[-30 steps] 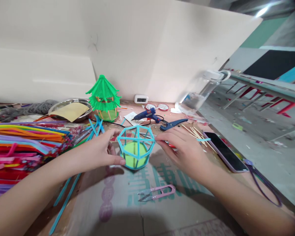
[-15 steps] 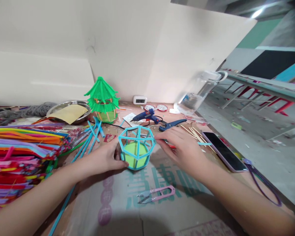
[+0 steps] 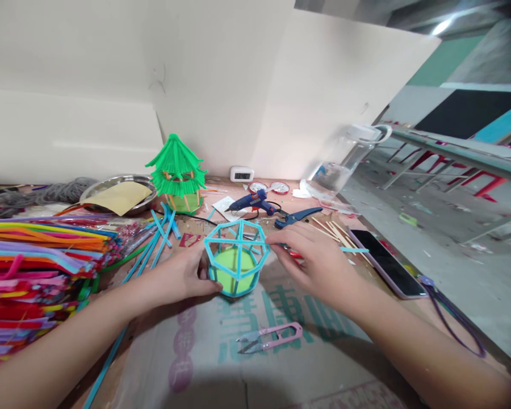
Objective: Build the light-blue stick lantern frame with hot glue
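Observation:
A small cage-like frame of light blue pipe cleaners (image 3: 237, 255) with a green disc as its floor stands on the cardboard (image 3: 255, 363) in front of me. My left hand (image 3: 179, 275) grips its left side near the base, thumb along the bottom rim. My right hand (image 3: 319, 258) pinches the frame's right upper rim with its fingertips. A red-handled item lies partly hidden under my right hand.
Pink thread snips (image 3: 269, 336) lie near me. A stack of coloured pipe cleaners (image 3: 34, 255) fills the left. Behind stand a green pagoda model (image 3: 176, 173), a metal bowl (image 3: 111, 193), a blue glue gun (image 3: 251, 201), blue cutters (image 3: 298, 216), wooden sticks, a phone (image 3: 387, 261) and a plastic bottle (image 3: 340, 162).
My left hand slid in closer against the frame's base. The view shifted slightly; the frame and my right hand stayed nearly in place.

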The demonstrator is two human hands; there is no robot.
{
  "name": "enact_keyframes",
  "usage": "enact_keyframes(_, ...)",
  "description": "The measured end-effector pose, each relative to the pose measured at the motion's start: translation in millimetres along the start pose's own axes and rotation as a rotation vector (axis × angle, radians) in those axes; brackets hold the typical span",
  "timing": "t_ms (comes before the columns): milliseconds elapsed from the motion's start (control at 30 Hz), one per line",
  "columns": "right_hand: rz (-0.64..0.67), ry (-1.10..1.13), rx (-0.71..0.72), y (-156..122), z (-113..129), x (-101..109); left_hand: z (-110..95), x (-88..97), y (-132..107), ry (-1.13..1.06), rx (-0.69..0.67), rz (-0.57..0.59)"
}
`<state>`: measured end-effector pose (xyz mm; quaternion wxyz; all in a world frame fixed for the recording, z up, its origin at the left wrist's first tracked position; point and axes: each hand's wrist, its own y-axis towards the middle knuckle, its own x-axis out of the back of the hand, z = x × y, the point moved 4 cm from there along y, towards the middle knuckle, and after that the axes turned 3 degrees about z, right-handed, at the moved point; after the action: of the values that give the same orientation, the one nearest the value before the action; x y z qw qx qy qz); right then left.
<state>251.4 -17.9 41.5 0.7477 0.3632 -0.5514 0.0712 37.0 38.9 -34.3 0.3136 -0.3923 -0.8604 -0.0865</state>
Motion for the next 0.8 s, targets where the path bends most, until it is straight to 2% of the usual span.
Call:
enact_keyframes(367, 0.069, 0.093, -0.112, -1, -3, 8, 1, -5.7, 2, -0.095, -0.011, 0.050)
enact_keyframes(467, 0.078, 0.078, -0.104, -2, -2, 8, 5, 8.7, -7, -0.046, 0.071, 0.129)
enact_keyframes(533, 0.087, 0.071, -0.101, -2, -2, 8, 6, 28.2, -16, 0.032, 0.135, 0.160)
enact_keyframes(567, 0.092, 0.069, -0.101, -2, -1, 8, 4, 40.9, -20, 0.088, 0.156, 0.120)
enact_keyframes(600, 0.095, 0.068, -0.100, -2, 0, 8, -1, 54.7, -24, 0.152, 0.161, 0.025)
enact_keyframes(667, 0.092, 0.060, -0.093, -2, 1, 7, -21, 79.1, -29, 0.242, 0.076, -0.269)
enact_keyframes(733, 0.085, 0.042, -0.077, -2, 3, 6, -46, 88.4, -28, 0.307, -0.021, -0.502)
enact_keyframes(767, 0.081, 0.032, -0.066, -2, 3, 5, -59, 86.1, -24, 0.349, -0.077, -0.531)
enact_keyframes(800, 0.075, 0.021, -0.055, -1, 4, 4, -69, 80.0, -18, 0.388, -0.121, -0.491)
